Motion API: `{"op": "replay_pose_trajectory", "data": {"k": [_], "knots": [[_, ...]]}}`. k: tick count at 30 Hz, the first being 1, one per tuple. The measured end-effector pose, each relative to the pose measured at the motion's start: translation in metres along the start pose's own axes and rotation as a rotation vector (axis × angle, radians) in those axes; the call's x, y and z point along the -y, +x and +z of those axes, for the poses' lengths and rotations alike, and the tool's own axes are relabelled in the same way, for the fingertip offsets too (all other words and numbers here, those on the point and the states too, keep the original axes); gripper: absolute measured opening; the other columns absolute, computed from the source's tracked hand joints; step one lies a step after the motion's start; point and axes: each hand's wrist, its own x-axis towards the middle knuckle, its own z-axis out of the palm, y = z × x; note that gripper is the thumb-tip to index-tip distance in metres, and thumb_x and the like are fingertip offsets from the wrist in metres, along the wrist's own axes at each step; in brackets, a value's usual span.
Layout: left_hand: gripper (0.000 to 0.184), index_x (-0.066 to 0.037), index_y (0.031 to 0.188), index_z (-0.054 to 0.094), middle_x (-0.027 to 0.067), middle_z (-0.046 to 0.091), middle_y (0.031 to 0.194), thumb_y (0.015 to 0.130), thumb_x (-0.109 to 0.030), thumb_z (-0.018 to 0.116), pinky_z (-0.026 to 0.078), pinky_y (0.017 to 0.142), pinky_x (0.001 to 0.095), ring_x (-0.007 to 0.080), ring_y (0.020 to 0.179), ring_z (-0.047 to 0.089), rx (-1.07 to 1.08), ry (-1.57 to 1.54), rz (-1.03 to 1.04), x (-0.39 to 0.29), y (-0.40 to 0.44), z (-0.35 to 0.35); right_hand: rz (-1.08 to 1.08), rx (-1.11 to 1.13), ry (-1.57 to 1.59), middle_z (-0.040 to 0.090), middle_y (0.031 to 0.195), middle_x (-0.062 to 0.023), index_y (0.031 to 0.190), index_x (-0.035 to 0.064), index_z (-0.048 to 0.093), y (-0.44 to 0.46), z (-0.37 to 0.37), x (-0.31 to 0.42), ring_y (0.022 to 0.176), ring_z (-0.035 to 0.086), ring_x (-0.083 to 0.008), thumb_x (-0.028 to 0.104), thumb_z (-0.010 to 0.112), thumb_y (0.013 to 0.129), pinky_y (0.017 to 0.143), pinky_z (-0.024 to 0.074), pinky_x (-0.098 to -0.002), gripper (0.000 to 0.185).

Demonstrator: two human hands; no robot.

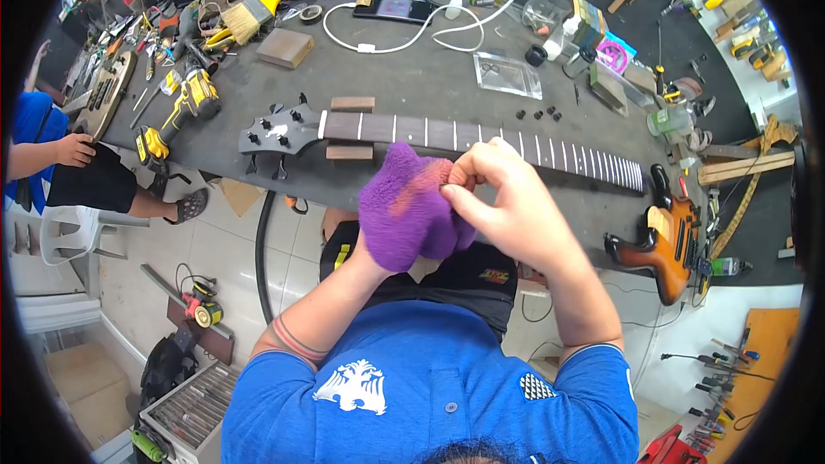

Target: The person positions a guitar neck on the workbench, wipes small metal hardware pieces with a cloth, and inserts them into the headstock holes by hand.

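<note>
**Steady fingertips at the purple cloth**

The handling of the cloth [388,198] seems to call for a light, even touch: the hand beneath best serves as a firm backing, with the fabric kept taut so that it does not bunch under the fingertips. It also seems wise to hold both wrists clear of the guitar neck [438,131] — a nudge could shift its head [279,131] from the two wooden blocks [351,104] beside it.

The cloth covers the left hand [408,223] down to the wrist, so I cannot tell whether those fingers are clenched or spread. The right hand [503,193] comes in from the other side, fingers curled, thumb and fingertips drawn close together at the edge of an orange-brown patch [421,185] on the cloth. Whether they grasp a fold or merely press there, the blur hides.

The neck lies on the bench [296,77] just beyond both hands, frets upward. From above, cloth and right hand overlap its near edge — whether either touches it, I cannot tell.
</note>
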Motion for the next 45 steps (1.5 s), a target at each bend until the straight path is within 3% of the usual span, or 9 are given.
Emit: {"op": "replay_pose_trajectory", "data": {"k": [3, 4, 7, 11, 23, 27, 31, 39, 45], "knots": [[0.037, -0.004, 0.135, 0.072, 0.0082, 0.076, 0.129, 0.101, -0.015, 0.081, 0.058, 0.101, 0.0368, 0.0187, 0.116, 0.072, -0.154, -1.153, -0.150, 0.002, -0.024, 0.032, -0.165, -0.155, -0.246, 0.068, 0.095, -0.0083, 0.099, 0.0044, 0.071, -0.025, 0.018, -0.002, 0.095, 0.061, -0.0305, 0.006, 0.080, 0.089, 0.086, 0.0492, -0.0428, 0.014], [0.036, -0.003, 0.131, 0.073, 0.0094, 0.076, 0.127, 0.097, -0.012, 0.083, 0.058, 0.099, 0.0359, 0.0182, 0.114, 0.073, -0.201, -1.194, -0.217, -0.001, -0.029, 0.038, -0.194, -0.180, -0.285, 0.068, 0.096, -0.0080, 0.100, 0.0046, 0.071, -0.033, 0.020, -0.001, 0.096, 0.061, -0.0302, 0.006, 0.080, 0.089, 0.087, 0.0486, -0.0427, 0.014], [0.034, -0.005, 0.129, 0.076, 0.0110, 0.076, 0.124, 0.097, -0.013, 0.083, 0.058, 0.098, 0.0379, 0.0220, 0.113, 0.074, -0.204, -0.993, -0.157, -0.003, -0.048, 0.042, -0.211, -0.178, -0.290, 0.069, 0.102, -0.0072, 0.101, 0.0047, 0.070, -0.054, 0.019, 0.005, 0.100, 0.062, -0.0294, 0.004, 0.079, 0.090, 0.090, 0.0465, -0.0426, 0.014], [0.033, -0.008, 0.120, 0.076, 0.0131, 0.074, 0.111, 0.092, -0.024, 0.085, 0.057, 0.091, 0.0464, 0.0369, 0.103, 0.073, -0.268, -0.245, 0.143, -0.013, -0.046, 0.030, -0.190, -0.119, -0.128, 0.073, 0.109, -0.0077, 0.107, 0.0041, 0.073, -0.074, 0.015, 0.007, 0.103, 0.065, -0.0290, 0.003, 0.075, 0.095, 0.096, 0.0456, -0.0417, 0.012], [0.032, -0.007, 0.123, 0.073, 0.0117, 0.073, 0.114, 0.095, -0.018, 0.084, 0.058, 0.093, 0.0407, 0.0297, 0.106, 0.074, -0.110, -1.048, -0.154, -0.015, -0.042, 0.047, -0.148, -0.367, -0.075, 0.074, 0.104, -0.0085, 0.108, 0.0047, 0.075, -0.090, 0.036, -0.008, 0.101, 0.070, -0.0283, -0.001, 0.075, 0.096, 0.096, 0.0489, -0.0409, 0.014], [0.030, -0.005, 0.122, 0.071, 0.0094, 0.074, 0.121, 0.097, -0.015, 0.083, 0.059, 0.093, 0.0387, 0.0227, 0.111, 0.073, -0.071, -0.657, 0.020, -0.005, -0.040, 0.046, -0.205, -0.327, -0.062, 0.075, 0.102, -0.0078, 0.111, 0.0054, 0.075, -0.087, 0.032, -0.004, 0.101, 0.071, -0.0279, 0.000, 0.075, 0.096, 0.098, 0.0492, -0.0406, 0.017], [0.031, -0.005, 0.127, 0.071, 0.0089, 0.075, 0.128, 0.099, -0.014, 0.082, 0.060, 0.096, 0.0366, 0.0179, 0.115, 0.072, -0.024, -1.142, -0.311, -0.007, -0.044, 0.053, -0.154, -0.350, 0.002, 0.075, 0.101, -0.0076, 0.113, 0.0055, 0.075, -0.089, 0.034, -0.009, 0.099, 0.072, -0.0271, 0.001, 0.076, 0.095, 0.099, 0.0488, -0.0410, 0.019], [0.052, 0.001, 0.153, 0.058, 0.0137, 0.069, 0.143, 0.107, -0.017, 0.073, 0.060, 0.108, 0.0386, 0.0213, 0.126, 0.071, 0.067, -1.226, -0.200, -0.021, -0.025, 0.054, -0.078, -0.468, -0.036, 0.074, 0.099, -0.0069, 0.111, 0.0055, 0.076, -0.093, 0.021, -0.017, 0.095, 0.070, -0.0262, 0.003, 0.076, 0.095, 0.094, 0.0476, -0.0407, 0.016], [0.043, -0.004, 0.137, 0.073, 0.0072, 0.078, 0.128, 0.097, -0.015, 0.085, 0.060, 0.104, 0.0366, 0.0166, 0.116, 0.074, 0.114, -1.093, -0.255, -0.026, -0.016, 0.062, -0.035, -0.421, -0.017, 0.073, 0.097, -0.0052, 0.110, 0.0061, 0.077, -0.103, 0.004, -0.028, 0.094, 0.070, -0.0249, 0.006, 0.076, 0.095, 0.096, 0.0467, -0.0407, 0.015]]}}
